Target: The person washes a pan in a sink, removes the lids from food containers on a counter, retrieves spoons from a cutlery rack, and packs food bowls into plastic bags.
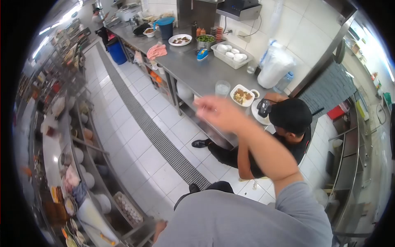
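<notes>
My right hand point(218, 113) reaches out from a grey sleeve, above the floor near the front edge of the steel counter point(187, 74). Its fingers look partly curled but are smeared by motion, so what they hold, if anything, is unclear. Just beyond it on the counter stand a clear glass point(222, 87) and a white dish of food point(242, 96), with a small cup point(255, 94) beside the dish. Low at my side, a sliver of my left hand point(160, 227) shows near a steel table; its fingers are hidden.
A person in a black cap point(291, 115) sits at the counter to my right, over a white plate. A floor drain grate point(144, 123) runs along the aisle. Steel shelving with bowls and a tray of eggs point(128, 209) lines the left. Another person stands far back.
</notes>
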`<state>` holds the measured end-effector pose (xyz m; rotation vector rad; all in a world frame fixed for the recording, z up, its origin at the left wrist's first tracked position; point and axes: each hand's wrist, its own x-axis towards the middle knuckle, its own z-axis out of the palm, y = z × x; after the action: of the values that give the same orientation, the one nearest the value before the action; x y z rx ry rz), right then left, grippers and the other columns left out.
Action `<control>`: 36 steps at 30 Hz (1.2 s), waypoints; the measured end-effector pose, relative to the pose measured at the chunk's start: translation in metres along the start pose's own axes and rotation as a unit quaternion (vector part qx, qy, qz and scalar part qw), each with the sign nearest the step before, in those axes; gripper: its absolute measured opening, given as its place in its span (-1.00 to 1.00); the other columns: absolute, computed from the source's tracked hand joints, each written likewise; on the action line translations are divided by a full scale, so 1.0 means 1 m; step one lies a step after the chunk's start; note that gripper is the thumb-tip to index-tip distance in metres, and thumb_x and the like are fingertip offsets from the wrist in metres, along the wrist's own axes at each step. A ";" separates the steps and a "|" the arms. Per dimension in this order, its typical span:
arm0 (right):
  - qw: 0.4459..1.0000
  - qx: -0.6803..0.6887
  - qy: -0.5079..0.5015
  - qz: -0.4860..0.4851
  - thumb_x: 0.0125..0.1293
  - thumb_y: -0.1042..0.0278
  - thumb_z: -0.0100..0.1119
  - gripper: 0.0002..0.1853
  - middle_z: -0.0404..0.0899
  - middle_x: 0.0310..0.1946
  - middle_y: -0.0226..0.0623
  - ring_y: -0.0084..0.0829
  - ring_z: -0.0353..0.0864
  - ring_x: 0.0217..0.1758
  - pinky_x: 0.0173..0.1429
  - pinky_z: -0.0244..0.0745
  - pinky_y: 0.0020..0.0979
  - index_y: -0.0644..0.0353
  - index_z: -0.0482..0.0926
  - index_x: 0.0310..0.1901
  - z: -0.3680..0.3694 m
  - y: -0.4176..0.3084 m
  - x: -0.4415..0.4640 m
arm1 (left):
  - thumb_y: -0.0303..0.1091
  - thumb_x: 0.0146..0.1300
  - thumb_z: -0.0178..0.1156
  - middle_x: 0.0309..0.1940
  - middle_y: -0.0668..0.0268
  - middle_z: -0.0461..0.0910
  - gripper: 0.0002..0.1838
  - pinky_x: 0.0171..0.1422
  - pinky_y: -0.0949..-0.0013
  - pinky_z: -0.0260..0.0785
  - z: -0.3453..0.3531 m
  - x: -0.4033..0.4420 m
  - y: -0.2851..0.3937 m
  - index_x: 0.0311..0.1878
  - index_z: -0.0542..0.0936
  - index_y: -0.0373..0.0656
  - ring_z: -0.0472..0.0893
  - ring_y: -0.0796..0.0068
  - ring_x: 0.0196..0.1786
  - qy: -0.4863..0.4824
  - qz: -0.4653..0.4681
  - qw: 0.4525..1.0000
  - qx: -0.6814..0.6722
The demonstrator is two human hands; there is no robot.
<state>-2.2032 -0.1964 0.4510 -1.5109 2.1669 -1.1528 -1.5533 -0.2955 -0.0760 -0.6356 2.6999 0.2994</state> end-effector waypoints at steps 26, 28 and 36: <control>0.784 -0.406 0.267 0.387 0.28 0.01 0.18 -0.64 0.70 -0.09 -0.12 -0.11 0.66 0.07 0.16 0.50 -0.15 0.06 0.68 -0.03 -0.382 0.377 0.097 | 0.03 0.30 0.23 0.17 -0.07 0.58 -0.40 0.34 0.08 0.39 -0.178 0.373 -0.092 0.19 0.56 -0.30 0.56 -0.06 0.23 -0.195 -0.148 0.947 -0.207; 0.770 -0.419 0.282 0.391 0.29 0.05 0.19 -0.68 0.72 -0.20 -0.11 -0.10 0.69 -0.01 0.10 0.53 -0.17 0.09 0.70 -0.10 -0.378 0.368 0.100 | 0.03 0.30 0.22 0.18 -0.07 0.57 -0.40 0.34 0.09 0.39 -0.198 0.418 -0.109 0.18 0.57 -0.31 0.55 -0.06 0.23 -0.206 -0.117 0.951 -0.196; 0.693 -0.433 0.491 0.302 0.34 0.17 0.20 -0.73 0.71 -0.25 -0.03 -0.05 0.70 -0.13 -0.01 0.53 -0.22 0.16 0.70 -0.08 -0.419 0.300 0.121 | 0.08 0.32 0.19 0.23 -0.06 0.54 -0.40 0.36 0.10 0.37 -0.377 0.706 -0.144 0.12 0.60 -0.31 0.52 -0.05 0.27 -0.252 0.158 0.950 -0.092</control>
<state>-2.7098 -0.0674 0.5323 0.0179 3.8595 -0.7133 -2.1862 -0.8028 -0.0175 -0.1323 2.2762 0.6991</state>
